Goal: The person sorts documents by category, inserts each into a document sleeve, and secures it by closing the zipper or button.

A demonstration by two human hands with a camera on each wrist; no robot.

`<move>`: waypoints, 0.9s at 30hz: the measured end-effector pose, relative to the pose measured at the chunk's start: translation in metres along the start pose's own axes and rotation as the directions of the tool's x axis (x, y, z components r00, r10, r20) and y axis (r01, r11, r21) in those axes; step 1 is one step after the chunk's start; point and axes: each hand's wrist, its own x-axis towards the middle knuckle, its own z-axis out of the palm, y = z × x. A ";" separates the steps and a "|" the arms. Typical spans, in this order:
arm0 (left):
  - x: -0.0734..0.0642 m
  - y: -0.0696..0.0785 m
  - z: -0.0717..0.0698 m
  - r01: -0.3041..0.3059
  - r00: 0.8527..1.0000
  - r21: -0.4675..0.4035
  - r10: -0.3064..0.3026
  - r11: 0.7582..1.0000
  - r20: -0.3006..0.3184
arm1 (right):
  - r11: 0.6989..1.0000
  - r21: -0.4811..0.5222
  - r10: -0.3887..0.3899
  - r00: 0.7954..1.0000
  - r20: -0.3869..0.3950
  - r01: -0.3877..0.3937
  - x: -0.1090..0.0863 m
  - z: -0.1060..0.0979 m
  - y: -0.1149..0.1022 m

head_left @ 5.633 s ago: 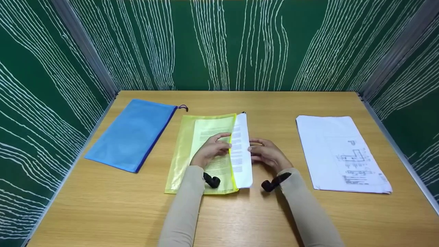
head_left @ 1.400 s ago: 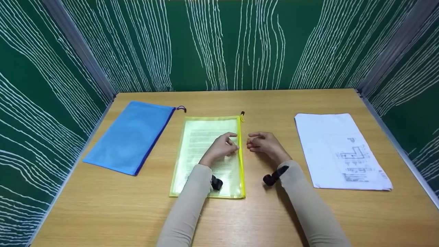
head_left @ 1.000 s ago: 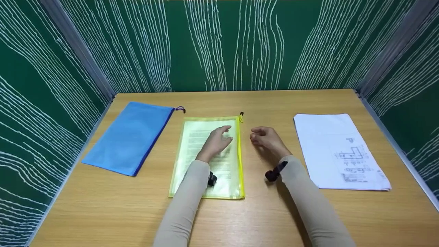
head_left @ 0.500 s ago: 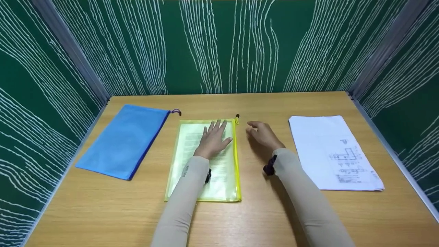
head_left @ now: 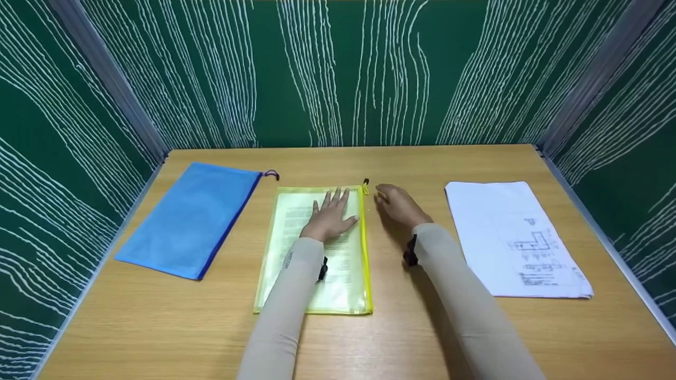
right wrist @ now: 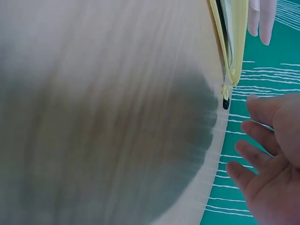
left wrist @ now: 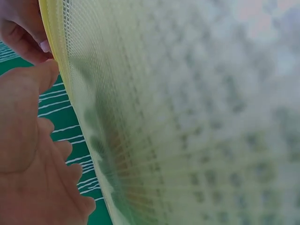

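Observation:
A translucent yellow zipper pouch point(head_left: 365, 253) lies flat in the middle of the table, with printed sheets point(head_left: 338, 285) showing through it. My left hand point(head_left: 328, 215) rests on its upper part, fingers spread. Close by the pouch's far right corner is my right hand point(head_left: 400, 205), bent at the fingers and holding nothing. The zipper pull point(head_left: 365, 184) with its black tip sticks out at that corner, just left of my right fingertips. In the right wrist view, the pouch's zipper edge point(right wrist: 243, 42) stands parted with paper between its sides, and the loosely curled fingers are apart from the pull.
A blue zipper pouch point(head_left: 187, 221) lies at the left with a dark cord loop point(head_left: 272, 174) at its corner. At the right is a stack of white paper point(head_left: 491, 237) with a drawing on top. Green walls point(head_left: 391, 68) with white lines enclose the wooden table point(head_left: 174, 327).
The sheets slid fully into the yellow pouch. My left hand let go of its edge and flattened on top; my right hand moved away from the edge and up toward the zipper pull.

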 end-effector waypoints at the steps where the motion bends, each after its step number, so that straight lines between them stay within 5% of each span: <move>1: 0.001 -0.001 0.000 -0.002 1.000 0.005 0.002 1.000 0.014 | 1.000 -0.004 0.002 1.000 0.005 -0.002 0.002 0.000 0.000; 8: 0.003 -0.007 0.000 -0.004 0.996 -0.005 0.004 1.000 0.092 | 0.999 -0.033 0.010 1.000 0.022 -0.009 0.016 0.000 0.000; 19: 0.003 -0.015 0.004 0.014 0.987 -0.061 -0.004 0.998 0.163 | 0.990 -0.107 -0.087 0.996 0.016 0.088 0.032 0.005 0.002; 27: 0.004 -0.017 0.003 0.005 0.987 -0.085 0.008 0.996 0.163 | 0.996 -0.086 0.013 0.996 0.088 -0.005 0.039 0.008 -0.004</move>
